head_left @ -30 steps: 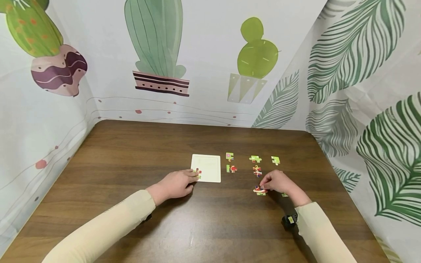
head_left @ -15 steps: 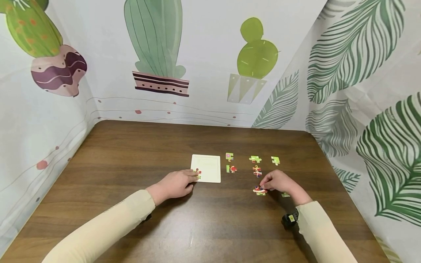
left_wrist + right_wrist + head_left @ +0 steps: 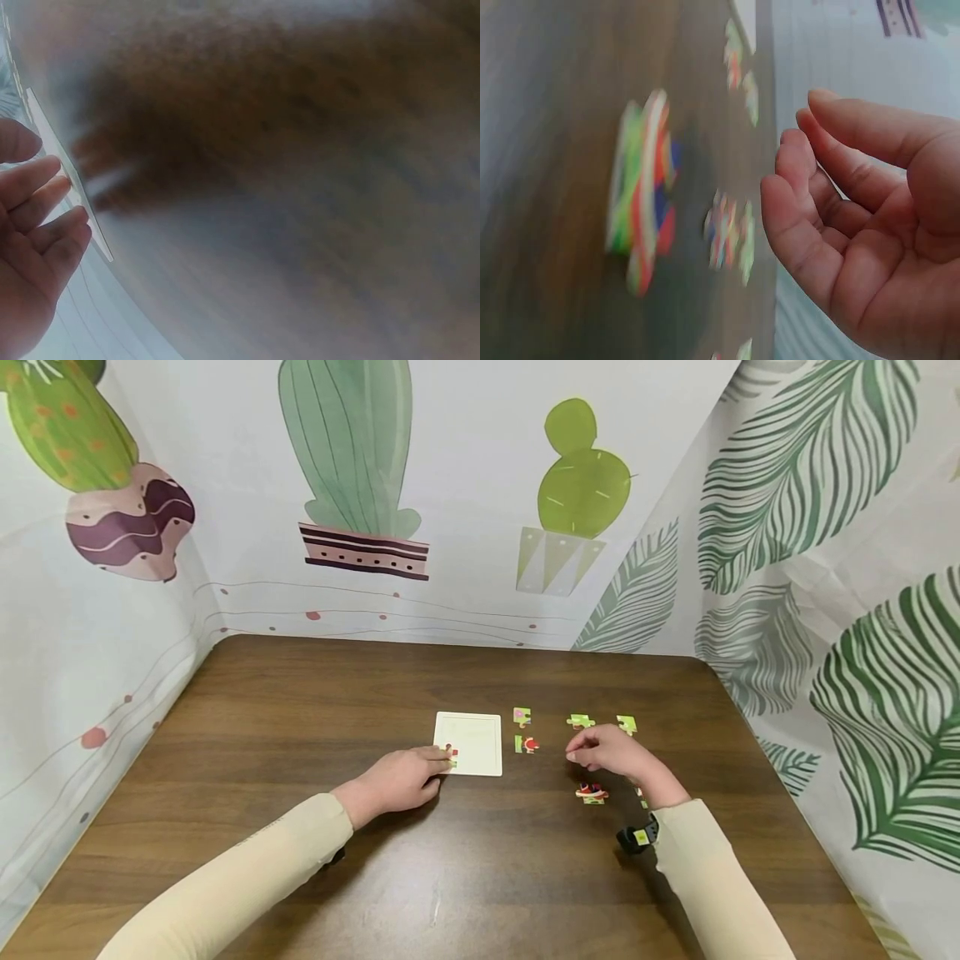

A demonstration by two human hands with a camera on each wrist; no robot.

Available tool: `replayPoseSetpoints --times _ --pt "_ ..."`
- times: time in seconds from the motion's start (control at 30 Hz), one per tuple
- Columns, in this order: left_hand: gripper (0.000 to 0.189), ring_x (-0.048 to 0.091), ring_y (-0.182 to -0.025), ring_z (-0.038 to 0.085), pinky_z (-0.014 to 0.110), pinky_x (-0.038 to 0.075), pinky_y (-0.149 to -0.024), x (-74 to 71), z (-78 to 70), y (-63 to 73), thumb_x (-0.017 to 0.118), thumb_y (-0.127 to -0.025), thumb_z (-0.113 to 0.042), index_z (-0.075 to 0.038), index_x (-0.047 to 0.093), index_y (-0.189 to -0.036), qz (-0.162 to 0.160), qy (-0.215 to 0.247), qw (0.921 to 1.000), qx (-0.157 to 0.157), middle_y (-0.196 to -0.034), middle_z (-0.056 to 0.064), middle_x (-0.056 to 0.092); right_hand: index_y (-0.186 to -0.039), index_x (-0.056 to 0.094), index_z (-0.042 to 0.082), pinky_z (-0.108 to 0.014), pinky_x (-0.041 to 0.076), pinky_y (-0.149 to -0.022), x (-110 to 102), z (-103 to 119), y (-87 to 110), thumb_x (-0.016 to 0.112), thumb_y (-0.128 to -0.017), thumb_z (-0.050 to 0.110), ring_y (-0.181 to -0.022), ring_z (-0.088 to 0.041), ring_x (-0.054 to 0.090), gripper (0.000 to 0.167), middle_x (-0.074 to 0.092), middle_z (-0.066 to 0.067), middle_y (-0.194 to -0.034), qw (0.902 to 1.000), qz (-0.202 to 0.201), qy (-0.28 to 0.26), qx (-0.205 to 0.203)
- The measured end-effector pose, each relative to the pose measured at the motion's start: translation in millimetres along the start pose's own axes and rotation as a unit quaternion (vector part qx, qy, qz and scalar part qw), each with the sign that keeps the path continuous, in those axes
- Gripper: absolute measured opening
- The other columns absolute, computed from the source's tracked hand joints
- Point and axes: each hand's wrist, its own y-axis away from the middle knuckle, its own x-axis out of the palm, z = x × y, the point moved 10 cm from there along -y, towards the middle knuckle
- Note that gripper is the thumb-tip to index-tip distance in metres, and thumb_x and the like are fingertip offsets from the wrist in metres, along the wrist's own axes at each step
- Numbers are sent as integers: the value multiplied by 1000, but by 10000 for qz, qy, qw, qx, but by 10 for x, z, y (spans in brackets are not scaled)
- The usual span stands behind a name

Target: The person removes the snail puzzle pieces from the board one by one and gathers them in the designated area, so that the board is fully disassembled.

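My left hand (image 3: 401, 781) rests with extended fingers on the left edge of a white puzzle tray (image 3: 480, 743), touching a red-and-green jigsaw piece (image 3: 452, 755) in its lower left corner. My right hand (image 3: 618, 752) is above the table to the right of the tray, its fingers loosely bent and nothing between them in the right wrist view. Below it lies a jigsaw piece with a red shoe (image 3: 592, 792). A multicoloured piece (image 3: 720, 229) lies on the table in the right wrist view; in the head view my right hand covers it.
Right of the tray lie a green piece with a pink flower (image 3: 522, 717) and a red-and-green piece (image 3: 527, 744). Two green pieces (image 3: 581, 721) are farther back. Another piece (image 3: 642, 797) is partly hidden by the right wrist. The brown table (image 3: 315, 693) meets printed cloth walls.
My right hand has let go of the red-shoe piece and moved away from me and slightly left, over the middle piece. The left hand has stayed on the tray.
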Motion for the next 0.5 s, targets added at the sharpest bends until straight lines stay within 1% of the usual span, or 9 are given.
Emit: replayPoseSetpoints --times 0.13,0.27,0.4,0.5 --pt "31 70 -121 28 41 58 -98 -11 -1 10 62 -91 -10 -4 75 -119 -93 -20 10000 5 -130 11 72 -109 73 -4 -33 60 -78 92 203 -99 65 -97 14 -84 -17 64 23 70 -13 -98 9997 23 -146 -172" --pt "31 71 -119 27 41 59 -95 -29 5 24 62 -90 -9 -4 76 -117 -187 11 9998 11 -128 12 73 -109 72 -6 -33 60 -79 206 414 -192 65 -98 15 -83 -15 63 25 71 -18 -98 9993 98 -293 -227" --pt "30 71 -119 27 41 60 -93 -45 37 54 62 -91 -10 -4 76 -117 -254 25 9997 1 -129 12 72 -109 71 -8 -30 59 -77 316 619 -283 63 -98 14 -79 -13 61 26 69 -13 -89 9985 113 -405 -337" --pt "30 71 -119 28 42 60 -93 -41 80 77 62 -92 -10 -4 76 -118 -262 -2 9996 -68 -130 12 72 -109 71 -8 -32 60 -77 392 740 -336 63 -98 14 -78 -15 61 26 66 -10 -85 9979 69 -499 -410"
